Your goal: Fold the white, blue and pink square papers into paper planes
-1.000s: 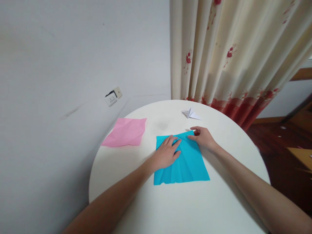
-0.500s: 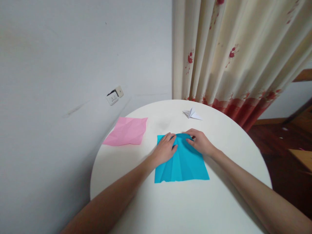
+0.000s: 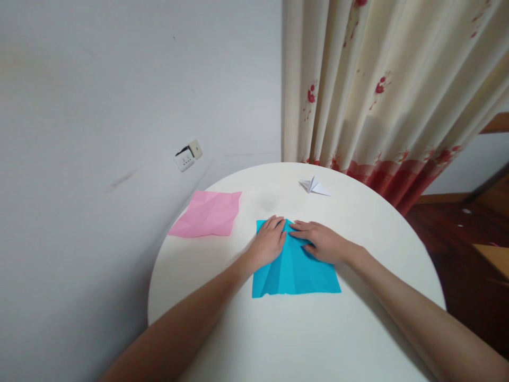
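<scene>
A creased sheet of blue paper [image 3: 296,273] lies on the white round table [image 3: 274,339], with fold lines fanning out from the middle of its far edge. My left hand [image 3: 267,244] rests on the sheet's left part, fingers stretched toward the far edge. On the right part lies my right hand [image 3: 318,241], palm down, its spread fingers pointing left at the central crease. Only a narrow gap parts the fingertips of both hands. The sheet's far corners are partly hidden under the hands.
Left of the blue sheet lies a crumpled pink paper sheet [image 3: 210,215], reaching the table's edge by the wall. A white folded paper plane [image 3: 314,186] sits near the far edge. Behind hangs a flowered curtain [image 3: 366,95]; a socket [image 3: 185,159] is on the wall.
My right hand has moved left and flattened onto the blue paper; before, it was curled at the raised far edge. That edge now lies lower. My left hand stays nearly in place.
</scene>
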Demonstrator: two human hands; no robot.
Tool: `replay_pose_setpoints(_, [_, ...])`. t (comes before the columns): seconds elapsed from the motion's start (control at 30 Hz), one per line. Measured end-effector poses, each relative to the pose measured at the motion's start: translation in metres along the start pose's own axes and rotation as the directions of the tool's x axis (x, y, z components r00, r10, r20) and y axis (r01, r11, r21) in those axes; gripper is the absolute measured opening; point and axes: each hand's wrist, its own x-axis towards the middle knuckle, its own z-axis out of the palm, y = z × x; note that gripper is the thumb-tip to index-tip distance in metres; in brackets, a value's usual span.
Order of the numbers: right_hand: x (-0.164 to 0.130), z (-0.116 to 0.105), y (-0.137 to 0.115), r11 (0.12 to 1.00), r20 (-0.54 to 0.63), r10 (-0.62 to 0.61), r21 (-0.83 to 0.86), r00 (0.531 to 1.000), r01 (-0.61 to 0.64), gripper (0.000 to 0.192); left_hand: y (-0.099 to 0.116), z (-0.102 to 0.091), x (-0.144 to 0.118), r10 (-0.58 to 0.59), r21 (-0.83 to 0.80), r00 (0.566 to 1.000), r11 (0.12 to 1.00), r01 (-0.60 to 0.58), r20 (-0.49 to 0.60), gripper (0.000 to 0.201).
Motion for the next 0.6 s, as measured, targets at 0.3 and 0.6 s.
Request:
replay_pose_setpoints(0.3, [-0.006, -0.012, 0.002, 0.991, 0.138, 0.025, 0.125, 0.990, -0.042, 0.065, 0.000, -0.016, -0.003, 0.067, 0.025, 0.981, 0.997, -0.073, 0.183, 0.051])
replay_pose_setpoints(0.6, [0.003, 0.002, 0.018, 0.991, -0.078, 0.110, 0.080, 0.991, -0.104, 0.049, 0.002, -0.015, -0.003, 0.049, 0.026, 0.970, 0.998, -0.056, 0.237, 0.066])
